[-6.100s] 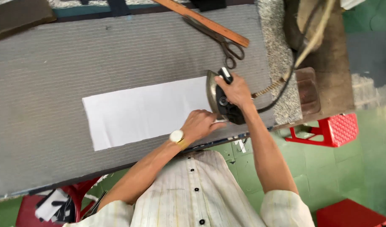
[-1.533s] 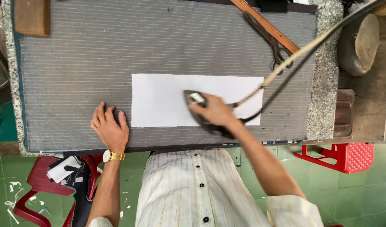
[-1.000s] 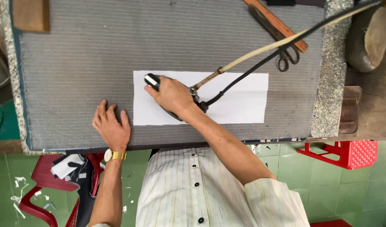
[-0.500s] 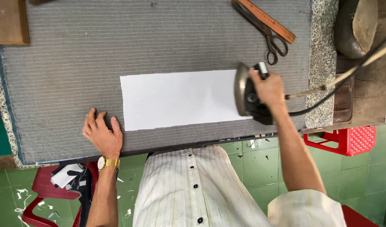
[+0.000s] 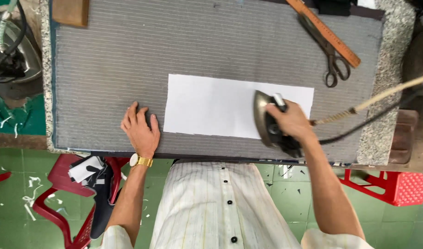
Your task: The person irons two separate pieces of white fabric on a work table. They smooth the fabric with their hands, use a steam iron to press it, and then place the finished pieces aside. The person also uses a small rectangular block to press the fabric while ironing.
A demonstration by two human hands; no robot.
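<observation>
White fabric strip (image 5: 216, 107): flat, smooth rectangle, central on the ribbed grey pad (image 5: 105, 69). Iron (image 5: 266, 121): dark, metal-soled, on the strip's right end, your right hand (image 5: 290, 121) wrapped around its handle. Your left hand (image 5: 140, 129) lies spread, palm down, just left of the strip. Scissors (image 5: 329, 53) and a wooden ruler (image 5: 324, 31), possibly touching, lie beyond its far right corner; bare pad left.

1. Plain white rectangular fabric piece (image 5: 211, 107).
2. Grey padded table cover (image 5: 128, 55) with thin pale stripes.
3. Dark metal iron (image 5: 266, 124) with black handle.
4. Cream pinstriped shirt (image 5: 211, 207) with black buttons.
5. Red plastic stool (image 5: 400, 186).
6. Green floor tiles (image 5: 17, 175).
</observation>
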